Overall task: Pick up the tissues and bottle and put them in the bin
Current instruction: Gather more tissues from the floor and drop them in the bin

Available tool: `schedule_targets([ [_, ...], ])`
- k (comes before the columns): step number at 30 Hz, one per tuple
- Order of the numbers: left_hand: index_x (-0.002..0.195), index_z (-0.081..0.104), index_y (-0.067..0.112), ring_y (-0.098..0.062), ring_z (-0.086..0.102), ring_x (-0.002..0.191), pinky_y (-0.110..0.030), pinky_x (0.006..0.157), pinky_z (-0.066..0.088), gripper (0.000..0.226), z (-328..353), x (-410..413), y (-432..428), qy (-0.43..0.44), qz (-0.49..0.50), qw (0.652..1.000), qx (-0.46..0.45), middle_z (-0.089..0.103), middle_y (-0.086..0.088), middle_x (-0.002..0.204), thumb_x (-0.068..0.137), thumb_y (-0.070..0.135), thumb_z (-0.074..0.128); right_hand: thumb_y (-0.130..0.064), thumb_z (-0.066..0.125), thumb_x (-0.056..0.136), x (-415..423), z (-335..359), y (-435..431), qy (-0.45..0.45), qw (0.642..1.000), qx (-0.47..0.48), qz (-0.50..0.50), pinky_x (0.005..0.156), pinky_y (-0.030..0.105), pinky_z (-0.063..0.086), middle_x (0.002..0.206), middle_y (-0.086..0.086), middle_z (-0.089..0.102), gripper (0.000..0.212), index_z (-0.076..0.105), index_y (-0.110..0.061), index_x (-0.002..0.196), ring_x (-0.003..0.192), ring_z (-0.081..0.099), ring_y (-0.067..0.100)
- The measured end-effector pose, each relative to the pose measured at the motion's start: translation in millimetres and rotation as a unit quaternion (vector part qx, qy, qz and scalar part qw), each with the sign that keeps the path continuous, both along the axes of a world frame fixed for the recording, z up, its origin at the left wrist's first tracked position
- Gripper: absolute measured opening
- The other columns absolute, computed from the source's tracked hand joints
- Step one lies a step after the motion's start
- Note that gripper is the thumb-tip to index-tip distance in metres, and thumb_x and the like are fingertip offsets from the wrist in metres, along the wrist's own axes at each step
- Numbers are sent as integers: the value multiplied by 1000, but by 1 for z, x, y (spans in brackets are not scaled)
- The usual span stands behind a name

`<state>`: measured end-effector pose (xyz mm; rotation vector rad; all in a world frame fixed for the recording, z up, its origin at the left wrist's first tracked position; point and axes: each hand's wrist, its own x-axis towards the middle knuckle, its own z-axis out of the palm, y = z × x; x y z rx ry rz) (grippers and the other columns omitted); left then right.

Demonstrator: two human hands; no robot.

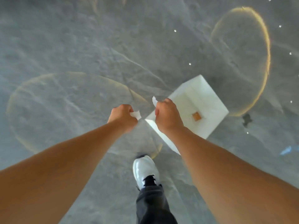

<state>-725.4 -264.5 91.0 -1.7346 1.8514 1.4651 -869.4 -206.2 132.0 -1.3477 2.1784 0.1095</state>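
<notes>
Both bare arms stretched out straight ahead, over a grey floor [64, 54] with thin gold rings drawn on it. Left hand [123, 116] curled into a fist, knuckles up, squeezing a small white tissue [136, 114] that pokes out on the thumb side. Right hand [167, 115] balled tight too, back of the hand up, with another white tissue scrap [154, 101] sticking up from the top of the fist. Hands near each other but not touching. White square bin [196, 101] down on the floor, just past the right hand and partly hidden behind that wrist. Something small and orange-brown [196, 116] inside the bin. One white shoe [144, 169] with black laces and a dark trouser leg [152, 206] between the arms, stepping toward the bin. Blurry all over.
</notes>
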Motion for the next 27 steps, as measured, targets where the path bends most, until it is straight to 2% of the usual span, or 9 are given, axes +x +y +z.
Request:
schedule_targets([
  [3,78,59,23,-30,64,78,-22,58,43,14,3,-72,23,11,-10,1000,27,62,-7,82,71,12,54,3,47,83,-52,-7,33,2,994,14,-111,92,42,48,108,19,56,25,64,0,101,102,56,35],
  [7,82,60,20,-24,58,74,-22,51,42,16,1,-144,46,22,-54,997,46,62,-6,92,74,9,52,3,52,83,-100,-20,66,-15,990,54,-130,87,37,51,108,16,56,18,65,-3,94,99,59,31],
  [9,91,59,21,-21,57,70,-23,48,45,23,-1,-166,50,23,-49,997,50,58,-4,95,74,8,53,5,55,80,-119,-26,75,-21,989,63,-129,85,35,53,109,16,55,18,65,-3,93,98,59,31],
  [13,129,38,30,-21,62,76,-27,51,52,69,-9,-175,49,22,-38,996,82,50,-3,113,70,8,67,7,58,77,-140,-34,83,-33,982,96,-157,93,37,51,127,15,46,37,60,-8,110,111,56,33],
  [15,138,30,32,-12,58,72,-27,49,51,82,-10,-164,46,18,-54,996,72,51,2,113,69,9,68,4,61,78,-142,-33,82,-27,975,124,-181,94,38,51,133,13,41,51,52,-15,125,113,54,35],
  [17,136,37,30,-6,52,68,-21,46,44,75,-8,-144,41,26,-62,996,63,53,4,113,70,7,64,2,60,80,-138,-28,77,-8,973,145,-177,92,40,52,131,14,43,56,48,-16,132,113,55,37],
  [20,108,58,25,-15,57,81,-21,53,43,42,4,-97,28,39,-81,995,39,62,2,102,70,8,59,-1,56,83,-115,-12,56,17,978,158,-136,88,40,54,125,15,46,47,50,-14,127,108,56,35],
  [22,92,56,26,-23,61,88,-27,65,49,29,20,-53,16,26,-113,993,16,60,1,98,69,9,57,-3,56,82,-87,3,35,26,982,161,-99,86,40,54,121,14,49,40,52,-12,122,107,56,33],
  [27,108,52,23,-32,57,108,-36,80,47,38,56,96,-23,-72,-191,978,-53,53,-5,113,72,12,57,-9,58,80,38,39,-38,12,990,141,-10,92,39,49,118,16,54,32,57,-10,112,114,53,35],
])
